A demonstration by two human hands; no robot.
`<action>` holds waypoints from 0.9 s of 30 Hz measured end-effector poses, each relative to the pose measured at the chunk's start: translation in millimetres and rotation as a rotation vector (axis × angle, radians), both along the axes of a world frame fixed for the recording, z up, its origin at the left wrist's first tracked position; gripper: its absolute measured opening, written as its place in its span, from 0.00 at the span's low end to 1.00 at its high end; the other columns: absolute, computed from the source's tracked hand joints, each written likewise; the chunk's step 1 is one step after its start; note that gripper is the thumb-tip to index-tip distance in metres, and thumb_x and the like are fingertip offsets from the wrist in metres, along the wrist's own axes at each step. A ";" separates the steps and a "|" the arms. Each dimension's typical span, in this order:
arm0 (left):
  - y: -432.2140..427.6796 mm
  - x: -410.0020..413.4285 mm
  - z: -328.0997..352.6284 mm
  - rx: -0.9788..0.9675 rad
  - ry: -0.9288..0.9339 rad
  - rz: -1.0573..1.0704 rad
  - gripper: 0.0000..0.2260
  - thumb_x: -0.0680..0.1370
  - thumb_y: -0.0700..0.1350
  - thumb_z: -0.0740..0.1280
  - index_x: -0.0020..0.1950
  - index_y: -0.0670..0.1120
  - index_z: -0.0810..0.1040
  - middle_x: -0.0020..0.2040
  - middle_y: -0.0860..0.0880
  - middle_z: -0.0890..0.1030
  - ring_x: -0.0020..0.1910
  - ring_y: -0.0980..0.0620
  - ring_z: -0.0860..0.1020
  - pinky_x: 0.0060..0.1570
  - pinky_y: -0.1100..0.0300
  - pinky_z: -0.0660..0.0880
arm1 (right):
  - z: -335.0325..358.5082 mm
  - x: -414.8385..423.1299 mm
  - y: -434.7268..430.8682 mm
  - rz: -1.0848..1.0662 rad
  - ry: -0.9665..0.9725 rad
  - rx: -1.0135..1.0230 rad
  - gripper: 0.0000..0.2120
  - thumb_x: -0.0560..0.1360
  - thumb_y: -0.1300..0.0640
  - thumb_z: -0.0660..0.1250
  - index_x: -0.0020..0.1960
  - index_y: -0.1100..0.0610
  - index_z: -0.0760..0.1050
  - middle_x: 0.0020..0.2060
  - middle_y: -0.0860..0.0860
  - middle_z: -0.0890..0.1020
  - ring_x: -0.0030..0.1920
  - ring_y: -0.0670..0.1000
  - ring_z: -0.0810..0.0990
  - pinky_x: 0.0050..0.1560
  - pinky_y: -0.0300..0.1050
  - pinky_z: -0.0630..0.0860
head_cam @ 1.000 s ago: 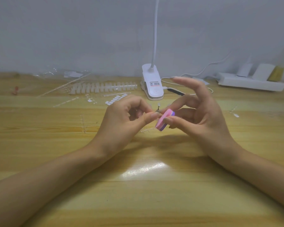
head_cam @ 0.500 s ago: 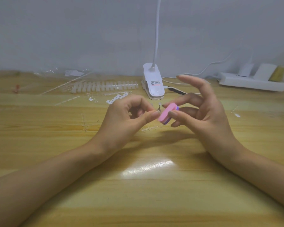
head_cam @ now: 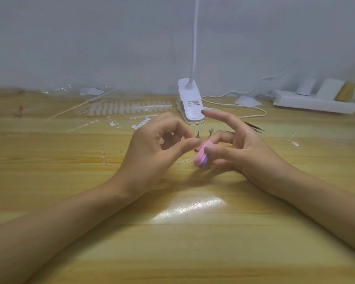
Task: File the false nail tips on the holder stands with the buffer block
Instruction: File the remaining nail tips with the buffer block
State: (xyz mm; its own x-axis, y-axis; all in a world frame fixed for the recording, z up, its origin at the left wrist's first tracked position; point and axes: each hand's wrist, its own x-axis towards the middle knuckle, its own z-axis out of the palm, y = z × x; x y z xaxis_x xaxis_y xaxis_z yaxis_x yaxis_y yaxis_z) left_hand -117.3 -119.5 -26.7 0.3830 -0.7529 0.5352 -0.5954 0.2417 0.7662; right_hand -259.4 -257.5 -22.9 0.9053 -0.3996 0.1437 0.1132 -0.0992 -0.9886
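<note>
My right hand (head_cam: 240,148) pinches a small pink and purple buffer block (head_cam: 201,157) between thumb and fingers, index finger raised. My left hand (head_cam: 152,148) has its fingers curled, thumb and forefinger pinched right beside the block; whatever it holds is hidden between the fingertips. Just behind the fingertips two small holder stands with nail tips on top, one (head_cam: 198,132) and another (head_cam: 210,132), stand on the wooden table (head_cam: 172,232).
A white clip lamp (head_cam: 190,103) stands at the back centre with its cable trailing right. Strips of clear nail tips (head_cam: 129,107) and loose tips lie at back left. A white power strip (head_cam: 314,103) sits back right. Dark tweezers (head_cam: 254,127) lie behind my right hand.
The buffer block has moved down and tilted against my left fingertips. My right index finger has lowered and swung left. The two stands now show behind the fingers.
</note>
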 end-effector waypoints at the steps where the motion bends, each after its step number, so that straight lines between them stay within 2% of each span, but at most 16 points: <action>1: 0.1 0.4 0.2 0.001 -0.001 0.002 0.06 0.73 0.47 0.73 0.39 0.47 0.80 0.37 0.45 0.75 0.35 0.57 0.70 0.36 0.67 0.67 | -0.4 0.0 0.9 0.026 0.014 -0.027 0.34 0.71 0.60 0.74 0.74 0.46 0.67 0.43 0.56 0.84 0.48 0.60 0.86 0.47 0.49 0.83; 4: -0.4 -0.1 0.2 0.018 -0.035 -0.006 0.07 0.73 0.48 0.75 0.38 0.48 0.80 0.38 0.46 0.75 0.35 0.55 0.71 0.35 0.65 0.68 | -1.7 1.0 2.6 -0.008 -0.018 0.003 0.35 0.70 0.59 0.74 0.73 0.45 0.67 0.44 0.56 0.84 0.47 0.59 0.86 0.48 0.51 0.83; 7: -0.7 0.2 -0.2 0.014 -0.021 0.001 0.07 0.72 0.49 0.74 0.38 0.47 0.80 0.38 0.46 0.75 0.36 0.52 0.71 0.35 0.65 0.68 | -1.7 1.2 -0.1 -0.094 -0.059 0.082 0.35 0.68 0.56 0.74 0.73 0.48 0.67 0.44 0.57 0.85 0.47 0.57 0.86 0.47 0.49 0.83; 10: -0.7 1.1 -0.7 0.013 -0.047 0.002 0.07 0.73 0.46 0.75 0.38 0.47 0.80 0.38 0.48 0.74 0.35 0.53 0.71 0.35 0.66 0.68 | -1.7 1.4 1.8 0.023 -0.002 0.022 0.35 0.70 0.58 0.76 0.74 0.46 0.67 0.44 0.57 0.84 0.46 0.58 0.86 0.47 0.51 0.83; 15: -0.6 0.3 0.0 0.010 -0.049 0.006 0.06 0.73 0.47 0.74 0.38 0.48 0.79 0.38 0.48 0.74 0.35 0.52 0.71 0.34 0.64 0.68 | 0.3 1.1 -1.1 -0.055 -0.041 0.112 0.33 0.71 0.59 0.73 0.74 0.51 0.67 0.41 0.56 0.85 0.46 0.56 0.86 0.42 0.45 0.82; 18: -0.9 1.0 -0.5 0.017 -0.054 0.008 0.07 0.74 0.45 0.74 0.38 0.47 0.79 0.38 0.47 0.74 0.36 0.51 0.72 0.35 0.65 0.68 | 0.5 1.3 3.9 0.054 0.015 0.009 0.34 0.71 0.59 0.75 0.73 0.49 0.68 0.41 0.56 0.84 0.48 0.56 0.86 0.43 0.45 0.82; 21: -1.1 0.7 -0.3 0.015 -0.037 -0.004 0.08 0.73 0.49 0.73 0.38 0.46 0.79 0.38 0.48 0.74 0.36 0.51 0.71 0.35 0.66 0.68 | 0.0 1.7 -2.0 -0.077 -0.046 0.124 0.33 0.70 0.59 0.72 0.73 0.51 0.67 0.42 0.58 0.85 0.46 0.57 0.86 0.42 0.45 0.82; 25: -1.6 1.2 -0.5 0.023 -0.044 0.006 0.07 0.73 0.46 0.74 0.38 0.46 0.79 0.38 0.46 0.74 0.36 0.51 0.71 0.35 0.66 0.68 | 0.4 1.7 2.4 0.037 0.010 0.031 0.33 0.70 0.58 0.74 0.73 0.47 0.68 0.42 0.55 0.84 0.50 0.60 0.85 0.46 0.48 0.83; 27: -1.9 0.6 -0.7 0.020 -0.036 -0.004 0.08 0.73 0.49 0.74 0.38 0.46 0.79 0.38 0.47 0.74 0.36 0.51 0.71 0.35 0.67 0.68 | 0.2 2.2 0.9 -0.031 -0.027 0.089 0.32 0.70 0.58 0.73 0.72 0.49 0.69 0.41 0.56 0.84 0.48 0.58 0.86 0.44 0.48 0.83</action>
State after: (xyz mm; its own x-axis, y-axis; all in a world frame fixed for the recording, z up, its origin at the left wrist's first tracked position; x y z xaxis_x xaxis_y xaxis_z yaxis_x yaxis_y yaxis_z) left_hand -116.7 -121.3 -27.4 0.3607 -0.7653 0.5331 -0.6221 0.2285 0.7489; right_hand -257.2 -256.6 -22.6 0.8887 -0.4395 0.1308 0.1381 -0.0154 -0.9903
